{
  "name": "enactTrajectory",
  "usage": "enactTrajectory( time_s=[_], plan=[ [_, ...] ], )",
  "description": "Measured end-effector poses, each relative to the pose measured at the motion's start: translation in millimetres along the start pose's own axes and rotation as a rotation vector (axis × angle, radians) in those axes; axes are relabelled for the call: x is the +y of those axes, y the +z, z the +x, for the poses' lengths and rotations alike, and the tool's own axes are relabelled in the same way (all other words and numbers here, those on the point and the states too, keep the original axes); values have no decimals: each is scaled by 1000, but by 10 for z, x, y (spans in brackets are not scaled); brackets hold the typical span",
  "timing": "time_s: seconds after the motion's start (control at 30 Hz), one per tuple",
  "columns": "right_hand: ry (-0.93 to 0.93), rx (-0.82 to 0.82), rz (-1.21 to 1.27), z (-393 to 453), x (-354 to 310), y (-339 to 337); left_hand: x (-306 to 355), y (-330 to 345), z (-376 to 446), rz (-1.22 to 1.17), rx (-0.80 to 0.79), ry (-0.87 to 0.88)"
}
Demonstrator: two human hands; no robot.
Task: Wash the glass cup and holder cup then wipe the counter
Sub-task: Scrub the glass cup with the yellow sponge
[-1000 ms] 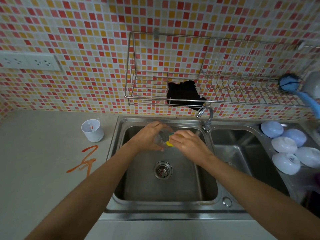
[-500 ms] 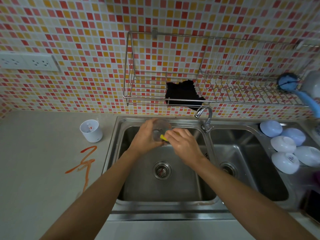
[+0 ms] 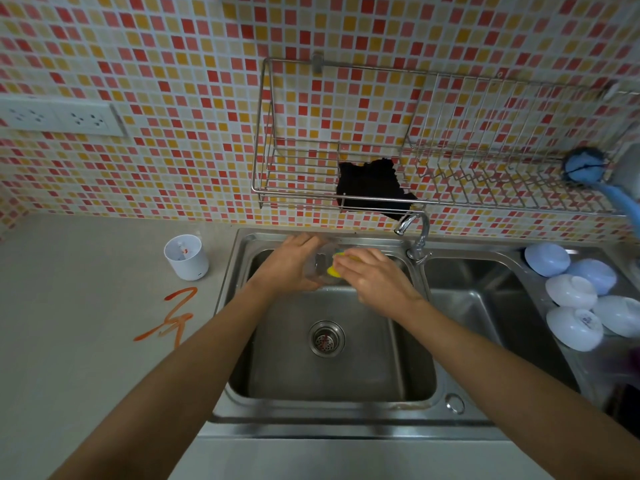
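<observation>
Over the back of the left sink basin, my left hand grips a clear glass cup lying on its side, mouth toward the right. My right hand holds a yellow sponge pushed against the cup's mouth; most of the sponge is hidden under my fingers. The white holder cup stands upright on the grey counter left of the sink, with small bits inside. An orange-red smear streaks the counter in front of it.
A tap stands between the two basins. The right basin adjoins several upturned white and blue bowls. A wire rack on the tiled wall holds a black cloth and a blue brush. Wall sockets sit at left.
Both hands stay together over the left basin; the cup has turned in my left hand and the sponge has shifted at its mouth. The view drifted slightly.
</observation>
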State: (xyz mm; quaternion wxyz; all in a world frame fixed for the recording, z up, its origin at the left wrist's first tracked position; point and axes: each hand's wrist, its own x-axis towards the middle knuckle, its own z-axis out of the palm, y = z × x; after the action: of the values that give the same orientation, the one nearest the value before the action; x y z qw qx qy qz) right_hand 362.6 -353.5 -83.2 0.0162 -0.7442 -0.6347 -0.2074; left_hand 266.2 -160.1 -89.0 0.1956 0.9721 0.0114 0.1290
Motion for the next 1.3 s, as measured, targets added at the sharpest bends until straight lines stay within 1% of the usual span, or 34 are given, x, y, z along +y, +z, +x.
enactTrajectory(
  time_s=[0.07,0.13,0.2,0.27,0.33,0.43,0.5,0.63,0.7,0.8,0.9,0.97,1.03,1.13,1.2,1.3],
  plan=[
    [39,-7,-37,41,39,-50,32,-14,27,3,3,-3],
    [108,23,-21,35,-25,-34,37,-36,58,-23,1,-17],
    [177,43,75,-17,-171,36,12,-43,73,-40,-8,-16],
    [207,51,169,-76,-327,88,-12,-36,57,-34,-20,-2],
    [173,35,185,-114,-378,88,-14,-23,20,-6,-28,12],
    [39,-12,78,-105,-209,40,2,-3,-12,-33,-89,23],
    [-3,-36,18,-79,-51,3,19,12,-18,-66,-119,29],
    [23,-58,2,-98,-27,-3,16,3,-1,-87,-93,3],
    [31,-36,24,-134,-99,55,-6,-7,1,-78,-88,-5],
    [68,70,27,-130,-123,122,-7,-12,-14,-116,-72,0],
    [98,182,-7,-75,-117,118,18,-27,-33,-221,-5,-21],
    [97,215,-11,-44,-151,117,39,-2,-60,-242,29,-58],
    [98,221,-2,-25,-211,129,54,62,-87,-246,63,-137],
    [128,235,18,-6,-261,131,54,132,-102,-171,97,-252],
    [126,222,46,6,-272,118,25,139,-100,-170,110,-227],
    [41,131,65,0,-265,100,-19,110,-93,-163,99,-109]
  ],
)
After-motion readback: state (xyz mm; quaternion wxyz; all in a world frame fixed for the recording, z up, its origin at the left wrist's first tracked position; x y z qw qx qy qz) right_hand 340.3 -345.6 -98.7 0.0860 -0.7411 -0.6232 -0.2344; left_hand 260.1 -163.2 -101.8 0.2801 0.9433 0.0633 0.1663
